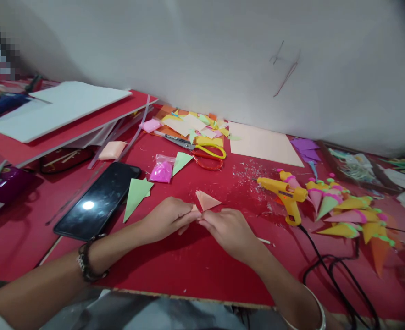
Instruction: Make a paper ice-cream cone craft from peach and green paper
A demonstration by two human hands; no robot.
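Near the middle of the red table (pixel 174 275), my left hand (pixel 169 219) and my right hand (pixel 230 231) meet at the fingertips. Both pinch a small piece of peach paper (pixel 195 209), mostly covered by the fingers. Just beyond them lies a peach paper triangle (pixel 208 200). Green paper triangles (pixel 135 195) rest beside my left wrist, and another green triangle (pixel 181 162) lies farther back, next to a bag of pink clay (pixel 163 169). To the right, a yellow glue gun (pixel 286 195) lies on its side.
A black phone (pixel 99 201) lies left of my left hand. Scissors (pixel 195 147) and paper scraps (pixel 191 124) are at the back, beside a peach sheet (pixel 262 143). Several decorated paper cones (pixel 353 215) and a black cord (pixel 317 252) occupy the right. White boards (pixel 68 105) are back left.
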